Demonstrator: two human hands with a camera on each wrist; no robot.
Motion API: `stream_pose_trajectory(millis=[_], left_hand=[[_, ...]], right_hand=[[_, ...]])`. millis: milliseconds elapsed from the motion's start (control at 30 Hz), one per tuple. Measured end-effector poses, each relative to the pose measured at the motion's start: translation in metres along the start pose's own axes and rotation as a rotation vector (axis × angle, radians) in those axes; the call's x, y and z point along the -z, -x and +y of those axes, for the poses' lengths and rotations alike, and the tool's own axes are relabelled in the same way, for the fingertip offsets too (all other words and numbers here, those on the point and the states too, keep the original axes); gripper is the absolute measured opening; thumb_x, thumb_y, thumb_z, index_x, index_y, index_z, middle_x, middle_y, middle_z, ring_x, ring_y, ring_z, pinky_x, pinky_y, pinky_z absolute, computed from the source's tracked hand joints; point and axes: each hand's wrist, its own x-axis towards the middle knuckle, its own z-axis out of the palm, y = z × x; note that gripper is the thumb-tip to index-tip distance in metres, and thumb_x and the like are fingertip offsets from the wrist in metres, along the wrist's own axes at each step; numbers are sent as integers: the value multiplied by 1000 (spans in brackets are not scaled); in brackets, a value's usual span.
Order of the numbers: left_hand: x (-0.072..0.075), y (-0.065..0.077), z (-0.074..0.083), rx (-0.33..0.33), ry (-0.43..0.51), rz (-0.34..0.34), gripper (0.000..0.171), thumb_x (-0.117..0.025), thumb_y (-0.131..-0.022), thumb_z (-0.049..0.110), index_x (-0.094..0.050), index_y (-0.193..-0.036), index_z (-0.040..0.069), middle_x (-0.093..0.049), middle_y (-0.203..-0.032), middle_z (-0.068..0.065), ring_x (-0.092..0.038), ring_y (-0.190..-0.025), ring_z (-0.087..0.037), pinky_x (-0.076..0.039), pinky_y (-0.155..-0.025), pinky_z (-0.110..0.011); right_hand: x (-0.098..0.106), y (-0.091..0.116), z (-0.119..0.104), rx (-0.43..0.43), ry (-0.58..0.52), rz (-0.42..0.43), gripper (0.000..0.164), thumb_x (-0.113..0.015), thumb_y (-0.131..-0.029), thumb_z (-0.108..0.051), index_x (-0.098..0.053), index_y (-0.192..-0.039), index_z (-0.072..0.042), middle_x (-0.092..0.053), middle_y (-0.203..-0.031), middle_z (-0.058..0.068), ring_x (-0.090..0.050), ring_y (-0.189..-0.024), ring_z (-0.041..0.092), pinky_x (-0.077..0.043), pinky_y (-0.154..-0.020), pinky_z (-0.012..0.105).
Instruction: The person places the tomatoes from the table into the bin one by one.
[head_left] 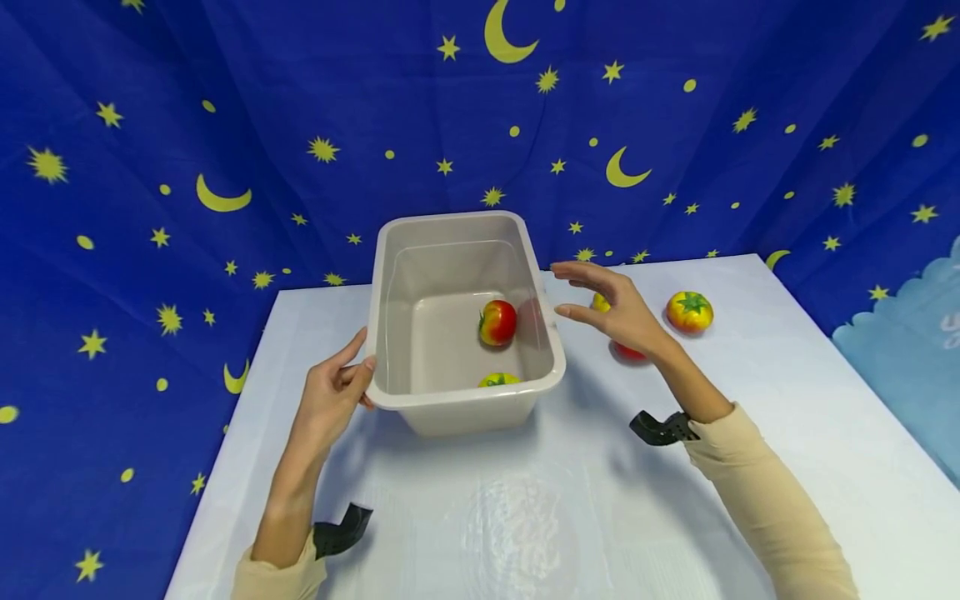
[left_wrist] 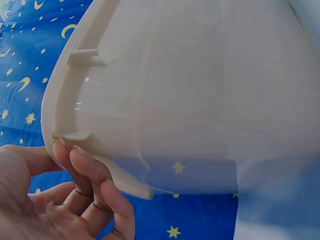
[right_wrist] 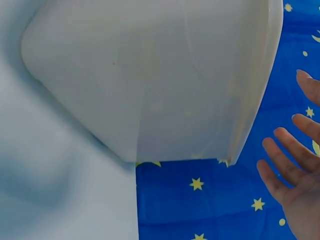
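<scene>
A light grey plastic bin point(head_left: 450, 408) stands in the middle, its opening facing up. Inside it lie a red and yellow tomato point(head_left: 498, 323) and, partly hidden by the front wall, a yellow-green tomato point(head_left: 498, 379). My left hand point(head_left: 333, 387) grips the bin's left rim, thumb on top; the left wrist view shows its curled fingers point(left_wrist: 92, 167) under the rim. Beside the right rim my right hand point(head_left: 611, 308) is held with fingers spread and nothing in it. A gap between that hand point(right_wrist: 297, 160) and the bin shows in the right wrist view.
Right of the bin, a yellow and red tomato point(head_left: 689, 312) with a green star top lies on the white table point(head_left: 780, 400). A red tomato point(head_left: 628, 352) and a yellow one point(head_left: 600, 302) are partly behind my right hand. A blue star-patterned curtain point(head_left: 420, 100) hangs behind.
</scene>
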Motion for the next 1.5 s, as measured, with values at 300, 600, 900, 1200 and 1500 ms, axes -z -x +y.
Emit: stream_pose_trajectory(millis=[300, 600, 900, 1200, 1500], left_hand=[[1, 0, 1, 11, -7, 0, 52, -53, -101, 13, -36, -150, 8, -69, -105, -28, -58, -55, -7, -52, -56, -22], [0, 0, 2, 20, -7, 1, 52, -53, -101, 13, -36, -151, 9, -72, -100, -23, -58, -54, -7, -52, -56, -22], [0, 0, 2, 20, -15, 5, 53, -53, -101, 13, -35, -151, 7, -71, -101, -25, -58, -53, -7, -51, -56, -22], [0, 1, 2, 21, -17, 4, 53, -53, -102, 14, -34, -151, 6, -72, -100, -24, -57, -53, -7, -50, -56, -22], [-1, 1, 2, 18, -21, 5, 53, -53, -101, 14, -35, -151, 7, -71, -101, -25, -58, -53, -7, -51, -56, -22]], right_hand=[[15, 13, 15, -50, 8, 29, 54, -70, -90, -13, -53, -140, -10, -56, -139, 12, -51, -128, 28, -36, -111, 52], [31, 33, 45, -87, 71, 67, 52, -70, -90, -8, -53, -139, -3, -58, -134, 17, -53, -119, 10, -36, -111, 52], [41, 50, 72, -160, 85, 99, 53, -69, -91, -10, -51, -139, -1, -55, -136, 20, -51, -124, 34, -39, -109, 48], [47, 58, 87, -142, 66, 127, 53, -72, -88, -6, -52, -136, 5, -55, -134, 25, -53, -121, 30, -45, -104, 24], [50, 63, 98, -168, 127, 119, 56, -73, -86, -3, -50, -136, 8, -55, -134, 28, -51, -123, 39, -42, -106, 41]])
